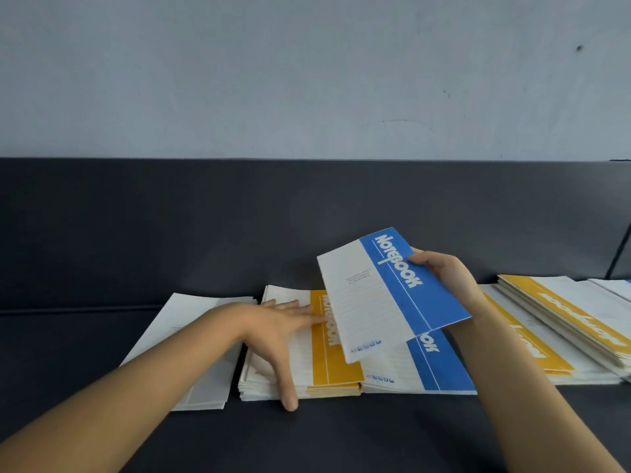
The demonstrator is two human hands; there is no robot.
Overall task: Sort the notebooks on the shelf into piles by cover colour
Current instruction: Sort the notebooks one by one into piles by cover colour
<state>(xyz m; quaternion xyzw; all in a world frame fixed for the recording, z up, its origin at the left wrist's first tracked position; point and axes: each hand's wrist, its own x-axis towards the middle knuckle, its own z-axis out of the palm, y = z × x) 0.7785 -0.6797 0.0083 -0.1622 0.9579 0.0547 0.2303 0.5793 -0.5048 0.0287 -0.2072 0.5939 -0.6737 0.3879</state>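
Blue-and-white paper notebook point(392, 288) lettered "Notebook", pinched in right hand point(444, 271) above blue-banded pile point(440, 370), left hand point(276, 326) fingers flat, together, on yellow-banded stack point(336, 367), dark shelf point(341, 435).

Over the head camera I see two bare forearms and two bare hands. The left hand point(276, 329) shows at the left side of the yellow-banded pile point(336, 367), and the right hand point(447, 278) shows to that pile's right. Both forearms are uncovered from the wrist to the frame's lower edge. The wrists are slim and the fingers long; the left fingertips look slightly blurred.
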